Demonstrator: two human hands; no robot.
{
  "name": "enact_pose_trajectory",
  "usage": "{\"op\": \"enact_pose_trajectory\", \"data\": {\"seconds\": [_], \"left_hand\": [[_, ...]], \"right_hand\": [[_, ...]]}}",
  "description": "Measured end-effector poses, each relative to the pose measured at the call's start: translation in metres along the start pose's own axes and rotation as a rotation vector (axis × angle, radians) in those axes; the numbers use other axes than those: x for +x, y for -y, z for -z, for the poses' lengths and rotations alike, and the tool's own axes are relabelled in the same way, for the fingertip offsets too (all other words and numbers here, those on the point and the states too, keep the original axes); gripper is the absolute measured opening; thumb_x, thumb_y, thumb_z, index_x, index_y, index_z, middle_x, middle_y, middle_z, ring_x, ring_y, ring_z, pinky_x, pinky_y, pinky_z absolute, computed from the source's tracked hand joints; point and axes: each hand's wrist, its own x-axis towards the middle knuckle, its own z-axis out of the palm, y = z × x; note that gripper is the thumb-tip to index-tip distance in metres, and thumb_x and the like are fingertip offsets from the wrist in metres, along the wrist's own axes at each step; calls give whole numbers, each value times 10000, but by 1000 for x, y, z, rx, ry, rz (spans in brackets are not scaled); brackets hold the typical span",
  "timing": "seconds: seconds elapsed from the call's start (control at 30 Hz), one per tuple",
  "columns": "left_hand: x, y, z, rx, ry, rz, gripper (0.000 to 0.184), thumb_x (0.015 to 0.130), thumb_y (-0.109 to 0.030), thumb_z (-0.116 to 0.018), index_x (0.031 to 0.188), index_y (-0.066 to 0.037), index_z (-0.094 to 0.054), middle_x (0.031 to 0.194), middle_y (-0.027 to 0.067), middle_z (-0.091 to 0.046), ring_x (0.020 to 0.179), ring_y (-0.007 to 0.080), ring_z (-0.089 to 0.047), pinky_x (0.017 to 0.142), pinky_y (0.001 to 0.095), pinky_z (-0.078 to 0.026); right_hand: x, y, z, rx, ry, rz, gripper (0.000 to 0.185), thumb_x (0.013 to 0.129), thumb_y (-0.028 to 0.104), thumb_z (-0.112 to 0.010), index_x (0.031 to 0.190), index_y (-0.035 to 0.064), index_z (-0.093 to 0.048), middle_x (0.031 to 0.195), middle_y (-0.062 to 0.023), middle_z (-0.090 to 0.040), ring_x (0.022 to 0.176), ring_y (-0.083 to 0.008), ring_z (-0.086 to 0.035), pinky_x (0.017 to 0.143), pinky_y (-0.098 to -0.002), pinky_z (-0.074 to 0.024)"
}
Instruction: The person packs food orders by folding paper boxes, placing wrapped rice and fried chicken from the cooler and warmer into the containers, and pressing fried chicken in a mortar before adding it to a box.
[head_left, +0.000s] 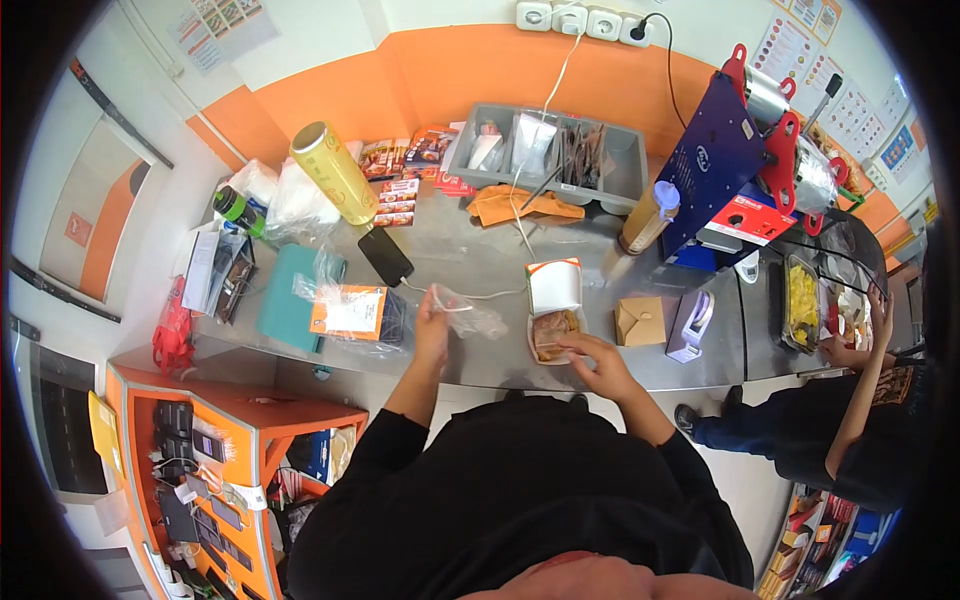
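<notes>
A crumpled clear plastic bag point(472, 316) hangs from my left hand point(432, 330), whose fingers are closed on its edge above the steel table. In front of me stands an open paper food box point(553, 290), its white lid raised at the back. Brownish food point(553, 328) lies inside it. At the box's front right side is my right hand point(602, 368), with bent fingertips at the food and the thumb close to them. Whatever those fingertips pinch is too small to make out.
Right of the box are a closed brown carton point(640, 321), a tape dispenser point(690, 327), a sauce bottle point(650, 218) and a blue sealing machine point(712, 170). A phone point(385, 257) and plastic-wrapped package point(350, 312) lie left. A co-worker point(850, 430) stands at right.
</notes>
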Motion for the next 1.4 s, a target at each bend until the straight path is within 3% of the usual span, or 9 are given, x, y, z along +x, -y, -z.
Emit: {"op": "enact_pose_trajectory", "data": {"seconds": [0.27, 0.33, 0.5, 0.6, 0.67, 0.87, 1.03, 1.2, 1.4], "left_hand": [[20, 14, 49, 1077, -228, -301, 614, 859, 19, -483, 1450, 11, -314, 1371, 214, -454, 1256, 319, -471, 1046, 371, -385], [9, -9, 23, 1098, -218, -403, 633, 853, 2, -510, 1453, 15, -306, 1380, 229, -444, 1273, 342, -454, 1054, 391, -379], [-10, -17, -41, 821, 94, -483, 652, 875, -65, -581, 1458, 5, -297, 1422, 220, -427, 1301, 343, -437, 1071, 406, -361], [-17, -18, -86, 685, 368, -141, 674, 888, -150, -636, 1454, 5, -303, 1425, 217, -427, 1322, 319, -426, 1049, 418, -388], [-19, -14, -113, 798, 418, -139, 668, 903, -198, -640, 1450, -2, -311, 1372, 196, -496, 1218, 297, -536, 975, 404, -455], [1, 12, -124, 1020, 373, -159, 486, 907, -177, -572, 1352, -39, -435, 1091, 256, -649, 914, 383, -667, 820, 437, -514], [-17, -2, -101, 1054, 487, -274, 361, 887, -92, -562, 1233, -5, -503, 1095, 225, -657, 974, 367, -656, 820, 411, -520], [-35, 17, -76, 993, 657, -783, 403, 799, 31, -564, 1188, -65, -519, 1177, 150, -646, 1028, 343, -628, 859, 432, -506], [-39, 46, -71, 931, 599, -1010, 373, 766, 64, -571, 1116, -65, -572, 1199, 126, -622, 1043, 340, -613, 925, 395, -496]], "right_hand": [[-198, -107, -24, 721, -183, -735, 350, 1027, 244, -454, 1266, 21, -579, 1175, -95, -651, 1060, -246, -635, 930, -384, -506], [-235, -144, -45, 682, -256, -828, 379, 1037, 280, -419, 1275, 30, -577, 1192, -105, -644, 1078, -258, -629, 948, -396, -497], [-238, -109, -13, -280, 365, -847, 473, 1024, 401, -322, 1154, 70, -634, 1169, -133, -660, 1019, -308, -641, 945, -394, -469], [-135, -69, 25, 163, 32, -866, 373, 1021, 355, -438, 1072, 48, -644, 906, -92, -694, 841, -189, -661, 758, -332, -512], [-76, -61, 35, 567, -130, -604, 290, 1022, 250, -491, 1156, 1, -558, 943, -80, -659, 852, -181, -649, 776, -300, -519], [44, -79, -1, -117, -335, -394, 386, 925, 156, -612, 1261, 14, -488, 1144, -195, -633, 1012, -308, -643, 825, -384, -522], [37, -63, 3, -223, -146, -570, 431, 882, 68, -585, 1301, 50, -487, 1222, -211, -607, 1100, -409, -586, 912, -439, -487], [-19, -87, -15, -493, -236, 61, 387, 791, -17, -591, 1167, 76, -575, 1263, -117, -620, 1139, -348, -592, 942, -428, -484], [-41, -108, -37, -532, -277, 126, 413, 770, -29, -600, 1169, 77, -608, 1351, -132, -564, 1167, -346, -569, 956, -416, -482]]}}
